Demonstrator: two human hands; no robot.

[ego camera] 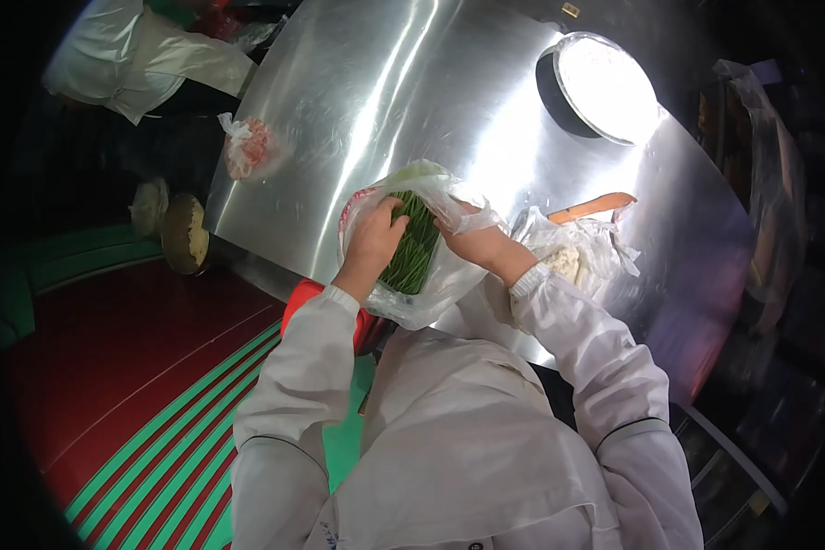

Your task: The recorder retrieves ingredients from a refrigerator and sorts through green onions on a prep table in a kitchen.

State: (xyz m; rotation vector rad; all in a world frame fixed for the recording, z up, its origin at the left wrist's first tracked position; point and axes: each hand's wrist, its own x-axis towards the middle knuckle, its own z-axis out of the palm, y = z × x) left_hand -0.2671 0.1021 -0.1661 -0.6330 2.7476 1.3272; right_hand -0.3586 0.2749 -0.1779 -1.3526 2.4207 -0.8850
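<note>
A clear plastic bag (454, 275) with red print along its left rim lies at the near edge of the steel table. Long thin green leaves, like garlic chives (410, 258), fill its mouth. My left hand (373, 240) reaches inside the rim, thumb and fingers bent against the leaves. From the other side my right hand (478, 242) touches the leaves, with thin plastic draped over its knuckles. Its fingertips are partly hidden, and how firmly either hand grips does not show. Beside my right wrist lies another plastic bag (598, 244) with pale, crumbly contents.
A wooden-looking handle or stick (591, 207) rests on the pale bag. Farther back on the steel table (419, 103) stands a round, brightly lit container (605, 88). A knotted bag of pinkish food (247, 148) lies left. A bowl (185, 234) and a person in white (158, 62) are beyond.
</note>
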